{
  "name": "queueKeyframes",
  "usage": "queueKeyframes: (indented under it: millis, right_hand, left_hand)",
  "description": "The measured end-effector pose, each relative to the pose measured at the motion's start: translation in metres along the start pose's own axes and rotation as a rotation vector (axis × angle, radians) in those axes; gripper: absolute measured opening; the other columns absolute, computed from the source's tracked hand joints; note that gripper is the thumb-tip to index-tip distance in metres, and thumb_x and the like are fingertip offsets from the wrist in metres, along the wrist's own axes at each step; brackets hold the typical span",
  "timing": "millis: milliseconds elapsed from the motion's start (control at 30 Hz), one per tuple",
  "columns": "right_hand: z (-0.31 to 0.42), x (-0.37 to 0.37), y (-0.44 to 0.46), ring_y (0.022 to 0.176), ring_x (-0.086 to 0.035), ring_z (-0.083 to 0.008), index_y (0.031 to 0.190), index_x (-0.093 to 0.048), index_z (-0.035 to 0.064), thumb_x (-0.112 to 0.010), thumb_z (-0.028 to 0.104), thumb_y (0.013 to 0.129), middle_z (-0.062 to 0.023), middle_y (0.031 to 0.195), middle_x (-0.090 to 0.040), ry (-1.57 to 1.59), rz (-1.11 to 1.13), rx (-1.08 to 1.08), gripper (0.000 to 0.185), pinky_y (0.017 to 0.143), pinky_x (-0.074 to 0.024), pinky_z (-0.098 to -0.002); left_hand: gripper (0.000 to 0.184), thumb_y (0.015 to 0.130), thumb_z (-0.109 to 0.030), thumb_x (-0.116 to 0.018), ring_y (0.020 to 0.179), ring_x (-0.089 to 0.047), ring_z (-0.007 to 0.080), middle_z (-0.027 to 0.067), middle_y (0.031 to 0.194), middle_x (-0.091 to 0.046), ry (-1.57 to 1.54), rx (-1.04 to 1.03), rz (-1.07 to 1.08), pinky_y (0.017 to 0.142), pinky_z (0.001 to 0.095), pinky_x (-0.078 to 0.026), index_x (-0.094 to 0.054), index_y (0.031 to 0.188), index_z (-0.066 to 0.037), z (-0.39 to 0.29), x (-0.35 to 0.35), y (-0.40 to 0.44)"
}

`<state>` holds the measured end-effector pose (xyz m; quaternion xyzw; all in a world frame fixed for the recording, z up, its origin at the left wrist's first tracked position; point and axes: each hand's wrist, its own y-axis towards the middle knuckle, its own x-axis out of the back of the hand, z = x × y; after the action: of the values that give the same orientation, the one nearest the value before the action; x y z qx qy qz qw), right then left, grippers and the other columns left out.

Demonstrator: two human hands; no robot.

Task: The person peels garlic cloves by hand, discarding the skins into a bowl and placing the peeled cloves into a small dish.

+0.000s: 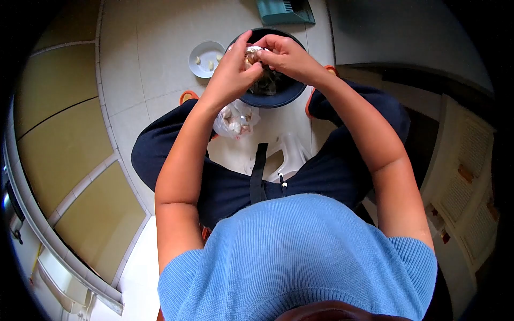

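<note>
A garlic bulb [253, 52], whitish with some brown and purple, is held between both hands above a dark bin [276, 100]. My left hand [235, 69] has its fingers closed around the bulb's left side. From the right, my right hand [284, 56] pinches at it with thumb and forefinger. Inside the bin lies crumpled dark or clear plastic, partly hidden by my hands. A white bowl [199, 70] left of the bin holds several pale peeled cloves [211, 65]. Below my left wrist sits a clear plastic bag [235, 120] with more garlic bulbs.
A teal dustpan [286, 13] lies beyond the bin. Between my legs stands part of a white plastic stool [292, 152]. Tan cabinet doors [59, 112] line the left side, and a dark panel [407, 43] stands at upper right.
</note>
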<state>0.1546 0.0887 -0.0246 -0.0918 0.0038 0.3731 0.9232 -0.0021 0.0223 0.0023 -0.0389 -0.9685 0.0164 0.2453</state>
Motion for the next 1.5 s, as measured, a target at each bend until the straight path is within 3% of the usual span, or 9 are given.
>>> queueKeyframes:
  millis: [67,133,233,333,467,567,867,933,1500]
  right_hand:
    - [0.005,-0.001,-0.001,0.071,-0.052,-0.0060,0.092,-0.061,-0.0002,-0.060,0.023,0.086,-0.0012,0.080,-0.060,0.040,0.002,0.011,0.024,0.063,-0.0424,-0.0212]
    - [0.013,-0.002,-0.003,0.071,-0.052,-0.0057,0.093,-0.061,-0.0010,-0.060,0.023,0.085,-0.0015,0.080,-0.060,0.001,-0.019,-0.034,0.025,0.062,-0.0421,-0.0208]
    - [0.006,0.000,-0.001,0.070,-0.052,-0.0057,0.094,-0.061,-0.0015,-0.061,0.024,0.084,-0.0011,0.078,-0.059,-0.110,-0.048,-0.030,0.028,0.060,-0.0417,-0.0207]
    - [0.006,-0.002,-0.002,0.068,-0.052,-0.0057,0.093,-0.062,-0.0017,-0.061,0.026,0.083,-0.0012,0.076,-0.060,-0.039,-0.069,-0.008,0.029,0.058,-0.0418,-0.0218]
    - [0.000,0.001,-0.002,0.071,-0.050,-0.0049,0.099,-0.058,0.0008,-0.055,0.022,0.090,0.0012,0.083,-0.058,-0.171,-0.001,-0.100,0.024,0.063,-0.0411,-0.0196]
    - [-0.005,0.001,-0.002,0.070,-0.051,-0.0060,0.097,-0.058,-0.0005,-0.054,0.022,0.090,0.0009,0.079,-0.058,-0.247,-0.003,0.099,0.024,0.062,-0.0421,-0.0213]
    - [0.005,-0.006,-0.009,0.061,-0.054,-0.0289,0.081,-0.051,0.0010,-0.050,0.024,0.091,-0.0144,0.067,-0.053,-0.702,-0.064,0.398,0.025,0.056,-0.0427,-0.0343]
    - [0.003,-0.010,-0.011,0.063,-0.056,-0.0355,0.076,-0.048,0.0039,-0.048,0.024,0.090,-0.0161,0.066,-0.055,-0.755,-0.136,0.456,0.025,0.055,-0.0430,-0.0432]
    - [-0.010,-0.012,-0.011,0.060,-0.056,-0.0308,0.081,-0.053,0.0005,-0.042,0.025,0.093,-0.0165,0.067,-0.054,-0.460,-0.212,0.285,0.030,0.056,-0.0447,-0.0377]
  left_hand:
    - [0.060,0.080,-0.008,-0.054,0.099,-0.054,0.0188,0.0146,0.111,-0.055,-0.067,0.045,0.002,0.087,0.0275,-0.042,-0.033,0.135,-0.001,-0.001,0.003,0.001]
    - [0.063,0.077,-0.012,-0.053,0.100,-0.055,0.0314,0.0240,0.110,-0.054,-0.135,0.100,0.000,0.089,0.0349,-0.042,-0.030,0.133,0.005,-0.003,0.004,0.001]
    - [0.062,0.077,-0.010,-0.052,0.098,-0.055,0.0335,0.0252,0.108,-0.054,-0.128,0.125,-0.007,0.087,0.0360,-0.043,-0.028,0.133,0.006,-0.008,0.000,-0.002]
    - [0.062,0.081,-0.007,-0.052,0.095,-0.056,0.0230,0.0176,0.109,-0.055,0.058,0.026,-0.049,0.083,0.0296,-0.044,-0.025,0.137,0.000,-0.005,-0.005,-0.003]
    - [0.062,0.082,-0.008,-0.053,0.093,-0.057,0.0265,0.0195,0.107,-0.056,0.131,-0.067,-0.076,0.082,0.0309,-0.044,-0.026,0.137,0.000,-0.002,-0.009,-0.004]
    - [0.061,0.078,-0.009,-0.053,0.094,-0.055,0.0406,0.0275,0.100,-0.057,0.048,0.004,-0.053,0.085,0.0398,-0.043,-0.027,0.131,0.009,-0.011,-0.006,-0.005]
    - [0.056,0.080,-0.012,-0.053,0.092,-0.058,0.0352,0.0253,0.101,-0.058,-0.087,0.013,-0.050,0.081,0.0370,-0.045,-0.034,0.130,0.003,-0.006,-0.009,-0.011]
    - [0.056,0.082,-0.008,-0.051,0.094,-0.054,0.0177,0.0152,0.104,-0.057,-0.121,0.091,-0.002,0.082,0.0273,-0.043,-0.031,0.134,0.001,-0.009,-0.011,-0.015]
    - [0.044,0.087,-0.010,-0.051,0.108,-0.049,0.0158,0.0118,0.118,-0.052,-0.204,0.066,-0.004,0.092,0.0269,-0.038,-0.041,0.129,0.001,-0.010,-0.008,-0.016]
